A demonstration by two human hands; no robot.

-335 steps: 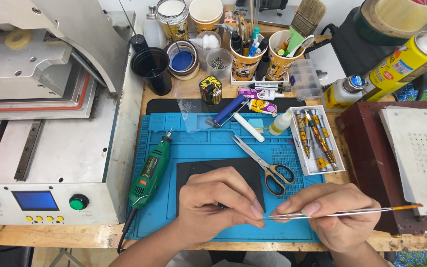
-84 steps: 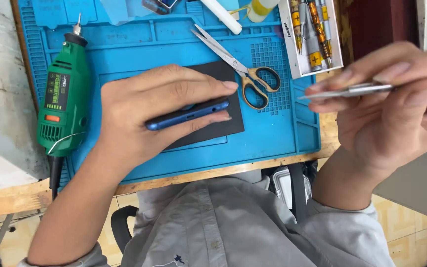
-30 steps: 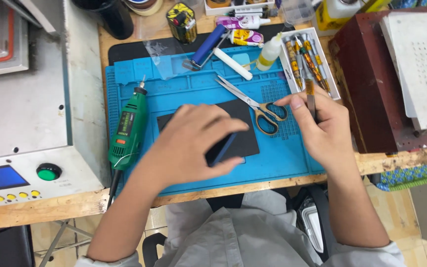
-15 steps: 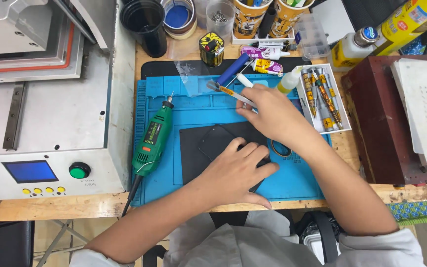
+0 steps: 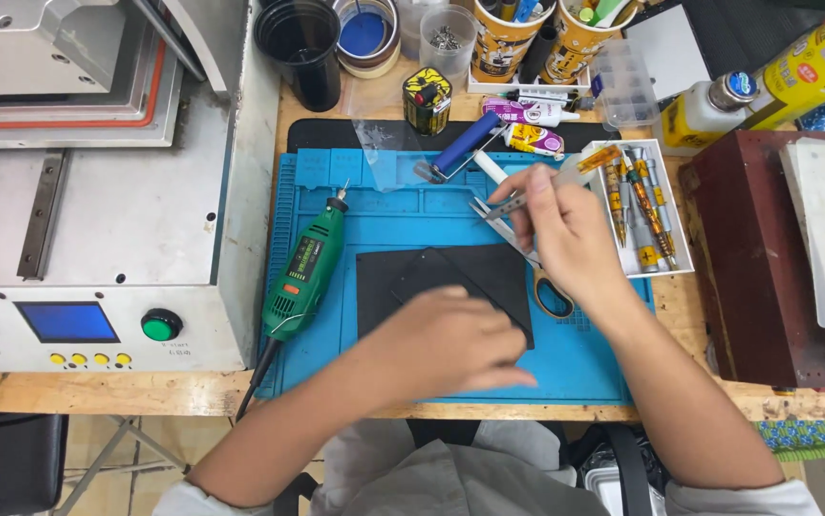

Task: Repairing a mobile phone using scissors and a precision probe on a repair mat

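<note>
Moved: since 0.5 s ago right hand has lifted off the mat's far edge w/ a thin metal tool raised; left hand stays put on the dark slab.
Left grip: fingers pressed flat on black phone-like slab, not pinching.
Right grip: thumb + fingers pinching the tool, tip toward far edge of table.
Slab place: on black pad, near-middle of blue mat.
Handling (judgement): slab looks thin, stiff, glassy, prob. fragile + slippery; take by long side edges, not the face.
Beside: green rotary tool on mat's left edge; scissors under right hand; white tray of drivers by mat's right edge.
Packages: yellow cans at far right corner; two yellow printed cups, black cup along far edge; small yellow-black tin.
</note>
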